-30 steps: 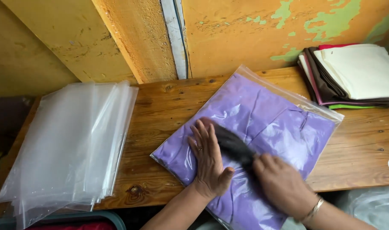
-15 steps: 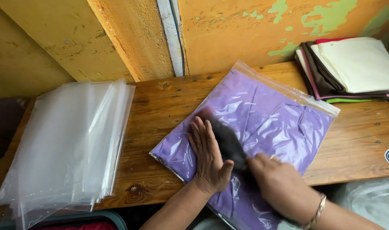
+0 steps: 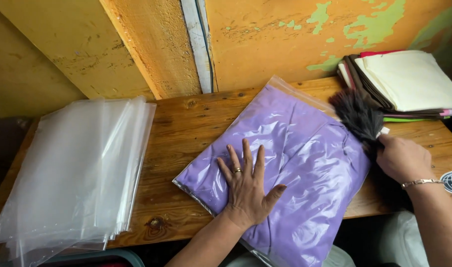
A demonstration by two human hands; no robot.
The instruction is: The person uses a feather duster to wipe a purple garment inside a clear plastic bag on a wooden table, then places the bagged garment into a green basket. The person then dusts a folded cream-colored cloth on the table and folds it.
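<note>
- on the left end of the wooden counter (image 3: 186, 128) lies a stack of clear plastic bags (image 3: 77, 173), fanned a little and hanging over the front edge.
- behind it rises a yellow-orange wall (image 3: 152, 44) with a pale strip running down it and patches of green where the paint has peeled.
- at the middle of the counter lies a clear bag with a folded purple cloth inside (image 3: 295, 163), set at a slant, its near corner hanging past the front edge.
- the left hand (image 3: 246, 185) lies flat on the lower part of that bag, fingers spread wide, palm down, a ring on one finger; it grips nothing.
- right of it, a dark brush (image 3: 357, 116) with soft bristles rests over the far right edge of the bag, bristles pointing away from the person.
- the right hand (image 3: 401, 158) is closed around the brush's handle, just off the bag's right edge, with a thin bracelet at the wrist.
- at the far right, near the wall, sits a pile of folded cloths (image 3: 409, 81), cream on top with dark, pink and green layers below, apart from the bag.
</note>
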